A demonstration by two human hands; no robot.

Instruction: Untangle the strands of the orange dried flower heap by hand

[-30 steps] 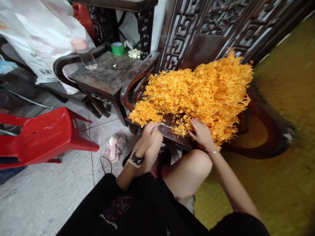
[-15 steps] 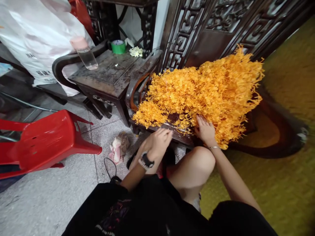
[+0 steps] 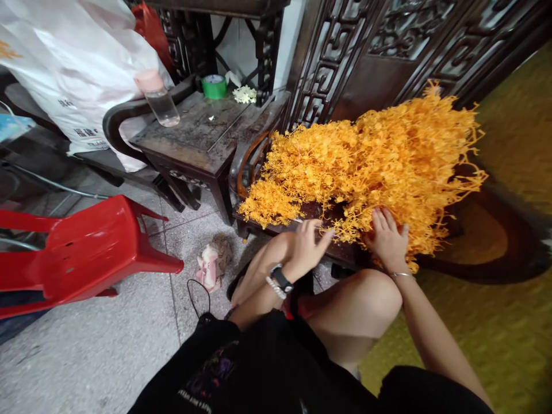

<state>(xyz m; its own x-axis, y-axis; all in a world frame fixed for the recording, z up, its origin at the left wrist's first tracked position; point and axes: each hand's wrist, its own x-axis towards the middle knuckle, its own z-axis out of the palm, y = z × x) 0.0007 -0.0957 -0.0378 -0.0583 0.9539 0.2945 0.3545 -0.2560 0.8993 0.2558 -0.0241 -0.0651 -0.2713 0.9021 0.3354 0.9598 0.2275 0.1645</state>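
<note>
A big heap of orange artificial flower sprays covers most of the dark wooden bench seat in front of my knees. My right hand, with a thin bangle at the wrist, lies flat with fingers spread against the heap's front side. My left hand, wearing a dark watch and a pale beaded bracelet, hovers at the seat's front edge. Its thumb and fingers are apart, near a few loose sprigs, and nothing shows in it. A smaller clump sits at the seat's left end.
To the left, a dark side table holds a pink-capped bottle, green tape and pale flowers. A red plastic stool stands on the floor, a pink and white bundle near it. White sacks stand behind.
My left hand has moved right and forward toward the sprigs, its fingers spreading. My right hand has slid right along the heap, pushing flowers that way. The view has shifted slightly.
</note>
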